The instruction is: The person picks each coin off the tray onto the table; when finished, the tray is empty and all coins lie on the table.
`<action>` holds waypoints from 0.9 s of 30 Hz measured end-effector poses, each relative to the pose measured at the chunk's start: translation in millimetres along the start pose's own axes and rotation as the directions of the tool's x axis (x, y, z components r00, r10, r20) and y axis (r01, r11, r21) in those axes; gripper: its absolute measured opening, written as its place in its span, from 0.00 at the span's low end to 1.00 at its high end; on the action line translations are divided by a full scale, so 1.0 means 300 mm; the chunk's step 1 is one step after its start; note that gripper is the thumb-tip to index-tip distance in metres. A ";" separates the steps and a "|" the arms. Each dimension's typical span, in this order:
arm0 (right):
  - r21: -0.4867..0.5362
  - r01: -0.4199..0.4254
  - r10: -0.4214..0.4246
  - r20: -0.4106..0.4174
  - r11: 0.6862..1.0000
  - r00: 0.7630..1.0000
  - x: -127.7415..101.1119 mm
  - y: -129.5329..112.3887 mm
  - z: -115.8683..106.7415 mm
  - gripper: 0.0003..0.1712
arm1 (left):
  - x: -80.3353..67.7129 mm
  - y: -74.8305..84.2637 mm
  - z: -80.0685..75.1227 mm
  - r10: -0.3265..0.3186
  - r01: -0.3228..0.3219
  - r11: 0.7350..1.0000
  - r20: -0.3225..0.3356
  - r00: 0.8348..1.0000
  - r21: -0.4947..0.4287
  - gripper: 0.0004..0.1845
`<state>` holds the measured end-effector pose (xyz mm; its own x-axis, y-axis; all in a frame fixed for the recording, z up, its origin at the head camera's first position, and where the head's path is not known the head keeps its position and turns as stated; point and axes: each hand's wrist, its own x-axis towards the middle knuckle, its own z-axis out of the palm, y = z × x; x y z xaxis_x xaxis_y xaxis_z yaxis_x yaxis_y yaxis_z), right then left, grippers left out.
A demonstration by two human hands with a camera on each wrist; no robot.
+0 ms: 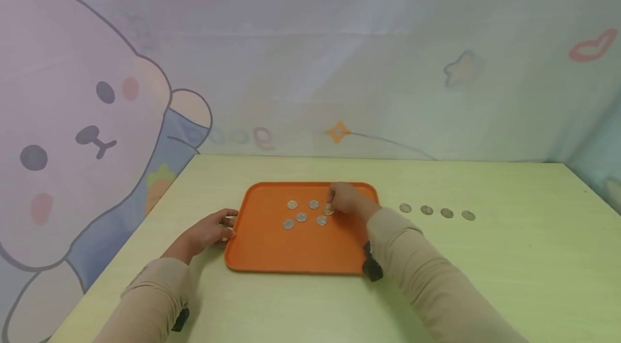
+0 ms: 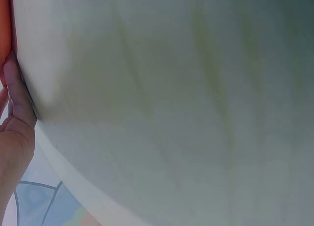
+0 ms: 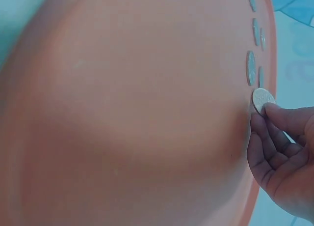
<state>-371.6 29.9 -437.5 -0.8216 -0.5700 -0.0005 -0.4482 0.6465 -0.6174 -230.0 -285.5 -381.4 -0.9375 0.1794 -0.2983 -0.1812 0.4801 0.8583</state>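
An orange tray [image 1: 271,256] lies on the pale green table [image 1: 509,267]. Several silver coins [image 1: 301,217] are scattered on its far half. My right hand [image 1: 345,200] reaches over the tray's far right part and pinches one coin [image 3: 262,98] by its edge between the fingertips [image 3: 274,110]. That coin is tipped up off the tray floor, next to the other coins [image 3: 250,68]. My left hand [image 1: 213,230] rests on the table at the tray's left rim [image 2: 5,19], with a finger [image 2: 17,96] lying fairly straight against the rim.
Several more coins [image 1: 426,210] lie in a row on the table right of the tray. A cartoon backdrop [image 1: 97,116] stands along the far and left sides. The table's left edge [image 2: 64,167] runs close to my left hand.
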 end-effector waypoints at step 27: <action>0.459 -0.089 0.128 -0.054 0.884 0.990 -0.319 -0.152 -0.223 0.05 | -0.006 0.000 0.003 0.012 -0.012 1.000 -0.001 1.000 -0.004 0.27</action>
<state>-296.2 89.1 -356.7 -0.8900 -0.4544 -0.0370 -0.1613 0.3897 -0.9067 -228.1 -285.2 -381.2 -0.9400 0.1839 -0.2875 -0.1711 0.4749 0.8633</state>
